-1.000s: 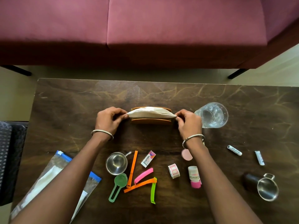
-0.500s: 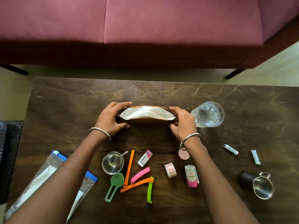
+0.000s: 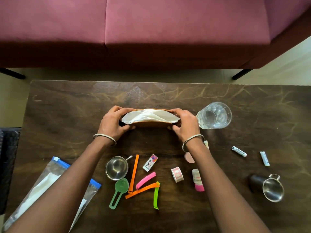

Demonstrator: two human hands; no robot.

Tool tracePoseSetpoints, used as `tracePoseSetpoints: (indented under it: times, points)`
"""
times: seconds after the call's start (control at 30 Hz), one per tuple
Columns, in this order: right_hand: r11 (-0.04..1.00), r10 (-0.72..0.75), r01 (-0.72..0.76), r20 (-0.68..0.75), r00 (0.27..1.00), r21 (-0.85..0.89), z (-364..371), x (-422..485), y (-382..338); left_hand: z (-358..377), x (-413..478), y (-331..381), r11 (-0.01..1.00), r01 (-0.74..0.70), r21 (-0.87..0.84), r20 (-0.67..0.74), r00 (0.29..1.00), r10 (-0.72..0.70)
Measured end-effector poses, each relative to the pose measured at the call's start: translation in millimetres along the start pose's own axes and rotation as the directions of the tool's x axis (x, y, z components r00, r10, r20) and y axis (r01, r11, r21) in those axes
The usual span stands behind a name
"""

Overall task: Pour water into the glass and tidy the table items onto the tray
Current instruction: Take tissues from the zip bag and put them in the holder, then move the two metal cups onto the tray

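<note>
An orange-brown tray (image 3: 149,124) lined with white paper (image 3: 151,116) is held at the middle of the dark wooden table (image 3: 67,106). My left hand (image 3: 112,122) grips its left end and my right hand (image 3: 185,122) grips its right end, fingers over the far rim and thumbs on the near side. The tray looks tipped, its paper face partly showing. A clear glass (image 3: 214,115) with water stands just right of my right hand.
Near the front lie a small steel cup (image 3: 117,167), a green scoop (image 3: 118,190), several coloured clips (image 3: 141,190), an eraser box (image 3: 150,162), a tape roll (image 3: 177,174), a pink-capped tube (image 3: 197,182) and a zip bag (image 3: 50,185). Two white tubes (image 3: 239,151) and a steel mug (image 3: 272,188) sit right. A maroon sofa (image 3: 151,31) stands behind.
My hands went from pinching the paper's two ends to wrapping around the tray's ends. More of the paper's face shows now than a second ago.
</note>
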State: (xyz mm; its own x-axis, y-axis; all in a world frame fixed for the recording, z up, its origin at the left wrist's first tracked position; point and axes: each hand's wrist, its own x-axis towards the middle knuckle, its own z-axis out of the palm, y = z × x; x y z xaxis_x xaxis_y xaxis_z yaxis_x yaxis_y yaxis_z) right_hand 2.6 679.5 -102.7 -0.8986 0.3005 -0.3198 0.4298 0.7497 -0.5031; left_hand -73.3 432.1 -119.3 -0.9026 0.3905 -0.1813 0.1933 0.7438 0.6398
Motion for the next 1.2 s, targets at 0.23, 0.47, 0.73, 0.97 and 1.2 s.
tracePoseSetpoints:
  times: [0.23, 0.47, 0.73, 0.97, 1.2]
  points:
    - [0.998, 0.033, -0.032, -0.003, 0.999, 0.051, -1, -3, 3, -4, -1, 3, 1.000, 0.006, -0.016, 0.005, 1.000, -0.006]
    - [0.977, 0.184, -0.169, -0.117, 0.976, 0.128, -8, -42, -2, -20, -33, -2, 0.982, 0.143, -0.124, 0.012, 0.990, -0.143]
    - [0.946, 0.194, -0.132, -0.192, 0.962, 0.297, -12, -134, -39, -55, -127, 11, 0.957, 0.177, -0.228, -0.144, 0.966, -0.213]
    - [0.844, 0.335, -0.220, -0.159, 0.929, 0.489, 18, -200, -57, -37, -175, 26, 0.988, 0.152, 0.013, 0.071, 0.986, -0.153]
    - [0.783, 0.415, -0.283, -0.125, 0.901, 0.554, 36, -221, -47, -5, -163, 30, 0.961, 0.151, 0.233, 0.048, 0.985, -0.166]
